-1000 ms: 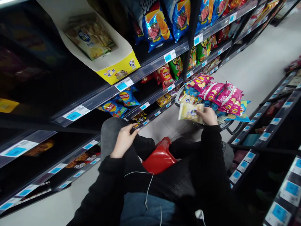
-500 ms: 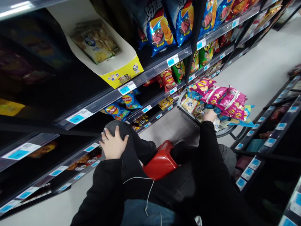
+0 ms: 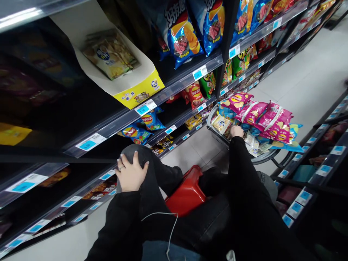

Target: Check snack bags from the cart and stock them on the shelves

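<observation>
My left hand (image 3: pixel 132 172) lies open on my bent knee with its fingers spread, holding nothing. Out to the right, my right hand (image 3: pixel 236 131) reaches down into a grey shopping basket (image 3: pixel 268 156). Its fingers look curled, and anything in them is hidden among the packets. Just left of it lies a cream snack packet (image 3: pixel 220 124), and to its right is a pale packet (image 3: pixel 251 144). Pink chip bags (image 3: pixel 275 122) are heaped along the far side of the basket, with blue bags beneath them.
A yellow-fronted display box (image 3: pixel 138 92) with packets stands on the left shelf. Blue chip bags (image 3: pixel 185 40) stand beyond it, and smaller blue bags (image 3: pixel 137 134) lie lower down. A red stool (image 3: pixel 187 194) is between my legs. More shelving (image 3: pixel 304 195) borders the right.
My right hand has moved slightly left within the basket, toward the cream packet. The left hand stays on the knee. The whole view has shifted a little.
</observation>
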Tool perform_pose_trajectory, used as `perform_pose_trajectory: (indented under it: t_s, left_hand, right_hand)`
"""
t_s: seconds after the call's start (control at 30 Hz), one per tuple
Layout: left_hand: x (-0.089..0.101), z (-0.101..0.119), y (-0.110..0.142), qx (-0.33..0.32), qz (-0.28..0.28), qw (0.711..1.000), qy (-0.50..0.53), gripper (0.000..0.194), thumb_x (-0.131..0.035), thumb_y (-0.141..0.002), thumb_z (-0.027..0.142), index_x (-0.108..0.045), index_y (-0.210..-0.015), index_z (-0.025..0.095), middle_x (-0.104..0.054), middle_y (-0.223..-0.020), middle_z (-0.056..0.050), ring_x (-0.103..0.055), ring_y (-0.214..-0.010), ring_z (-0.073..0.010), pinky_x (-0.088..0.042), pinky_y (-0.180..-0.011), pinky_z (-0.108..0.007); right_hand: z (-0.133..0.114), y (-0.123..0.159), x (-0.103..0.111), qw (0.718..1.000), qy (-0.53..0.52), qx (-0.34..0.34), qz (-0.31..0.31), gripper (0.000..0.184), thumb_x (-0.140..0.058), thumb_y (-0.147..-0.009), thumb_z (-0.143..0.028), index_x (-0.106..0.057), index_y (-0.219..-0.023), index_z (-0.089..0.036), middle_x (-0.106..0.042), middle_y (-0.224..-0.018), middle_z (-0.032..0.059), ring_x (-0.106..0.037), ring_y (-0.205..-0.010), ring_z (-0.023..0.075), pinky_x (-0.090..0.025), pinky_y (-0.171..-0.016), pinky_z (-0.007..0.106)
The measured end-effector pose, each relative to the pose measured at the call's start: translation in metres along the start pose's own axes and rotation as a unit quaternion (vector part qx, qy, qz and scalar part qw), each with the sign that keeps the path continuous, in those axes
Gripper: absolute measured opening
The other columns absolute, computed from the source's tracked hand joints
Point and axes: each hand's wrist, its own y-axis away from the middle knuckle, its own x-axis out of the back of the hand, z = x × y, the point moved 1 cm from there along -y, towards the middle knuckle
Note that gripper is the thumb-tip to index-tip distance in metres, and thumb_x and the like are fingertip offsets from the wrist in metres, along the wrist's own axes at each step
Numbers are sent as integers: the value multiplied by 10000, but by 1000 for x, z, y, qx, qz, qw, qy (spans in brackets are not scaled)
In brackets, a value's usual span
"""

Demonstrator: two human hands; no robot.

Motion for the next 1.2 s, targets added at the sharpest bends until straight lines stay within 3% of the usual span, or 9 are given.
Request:
perform_pose_trajectory:
  t_s: [0.17,0.47,0.57,0.67,0.77,0.87,1.0,1.1,1.2]
  left_hand:
    - [1,3,-1,-2,4,1000,-6,624,-400,-891,478,-396,-1402,119,-231,-1469,-304,-268,-1334,-465,-296,-986,-620]
    - [-2,1,-2,3,0,1000,-9,625,-417,-892,466,-376,-1416,128,-202,-1492,-292,-244,-1353,-458,-288,-995,-626]
    - [-4,-1,-1,5,-1,1000,-28,623,-451,-880,446,-382,-1414,131,-216,-1489,-296,-252,-1354,-456,-298,-995,-615]
    - [-8,-5,1,9,-10,999,-39,619,-503,-858,418,-411,-1402,136,-251,-1481,-294,-271,-1348,-458,-299,-999,-615]
    - [-10,-13,1,13,0,1000,-6,594,-559,-827,373,-468,-1367,144,-300,-1477,-265,-280,-1346,-455,-291,-1006,-631]
    - [8,-17,-9,-54,72,992,92,401,-552,-841,294,-604,-1225,193,-402,-1447,-180,-334,-1330,-383,-316,-1025,-586]
    - [81,-9,-66,-199,236,927,213,217,-517,-874,251,-691,-1003,231,-629,-1217,-91,-504,-1134,-260,-394,-987,-477]
    - [141,5,-153,-255,246,907,227,256,-460,-900,226,-668,-1049,200,-683,-1068,-74,-559,-1034,-227,-440,-943,-423]
    - [179,18,-252,-218,199,942,161,304,-479,-876,133,-620,-1144,144,-643,-1159,-102,-555,-1091,-221,-427,-983,-396]
  right_hand:
    - [-2,9,-8,999,8,-14,29,532,-444,-923,-340,-378,-1268,60,-585,-1069,312,-608,-1080,324,-473,-904,386]
    - [9,5,3,998,50,-28,6,502,-652,-780,-211,-485,-1213,-19,-604,-1036,223,-621,-1030,293,-495,-861,355]
    - [7,15,7,998,58,-31,18,309,-521,-848,-167,-591,-1122,-43,-541,-1135,265,-588,-1076,321,-497,-843,403]
    - [6,25,4,996,63,-6,60,339,-386,-882,-140,-639,-1074,-22,-410,-1282,313,-465,-1203,387,-476,-847,453]
    - [5,26,-3,985,116,44,123,367,-382,-872,-174,-653,-1097,-71,-474,-1251,272,-456,-1186,378,-437,-857,492]
    - [3,25,-11,988,133,27,72,368,-465,-824,-263,-670,-1076,-89,-565,-1180,244,-524,-1110,387,-374,-899,543]
    - [6,29,-19,991,129,-7,-24,353,-484,-792,-288,-708,-1000,-111,-614,-1104,283,-607,-1023,398,-407,-805,554]
    - [13,32,-23,993,116,7,-34,322,-449,-793,-221,-726,-949,-172,-630,-1081,288,-633,-999,389,-439,-627,479]
    - [17,37,-19,992,119,-14,-46,343,-412,-798,-164,-730,-925,-185,-642,-1052,286,-643,-999,385,-422,-551,440]
